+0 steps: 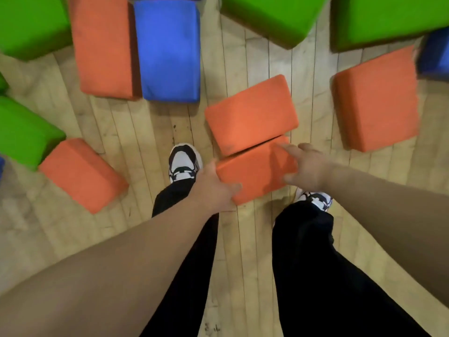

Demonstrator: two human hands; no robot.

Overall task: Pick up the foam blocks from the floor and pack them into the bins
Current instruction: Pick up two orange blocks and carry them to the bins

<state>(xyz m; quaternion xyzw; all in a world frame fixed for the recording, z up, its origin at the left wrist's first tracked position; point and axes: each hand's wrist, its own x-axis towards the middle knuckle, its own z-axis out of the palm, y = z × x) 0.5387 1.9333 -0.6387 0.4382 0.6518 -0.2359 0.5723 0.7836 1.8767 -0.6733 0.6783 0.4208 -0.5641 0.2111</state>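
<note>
Reaching down and forward from the lower corners of the view, both bare arms meet at one orange foam block (pixel 257 171).

- Grip, left: the left hand (pixel 213 188) clasps the block's left end. The thumb lies across the top face near the front corner, and the fingers are hidden behind the end.
- Grip, right: the right hand (pixel 307 166) is on the right end, with fingers spread over the top face and the thumb against the near side.
- Support: the block is held between the two hands. Whether it rests on the wooden floor (pixel 121 122) or is clear of it cannot be told.
- Appearance: rectangular, bright orange and matt, with soft rounded edges and its broad face up.
- Orientation: the long axis runs across the body from near-left to far-right, with the right end slightly farther away.
- Position: just ahead of the feet, between the left shoe (pixel 183 164) and the right shoe (pixel 315 199).
- Adjoining: a second orange block (pixel 251 113) lies parallel, just beyond the far edge, with a dark seam between the two.
- Also on the floor, orange: a block at left (pixel 82 173), one at upper left (pixel 104 47) and one at right (pixel 376 98).
- Also on the floor, other colours: a blue block (pixel 170 49) lies beside the upper-left orange one, and green blocks (pixel 272 15) lie along the top and left edges.
</note>
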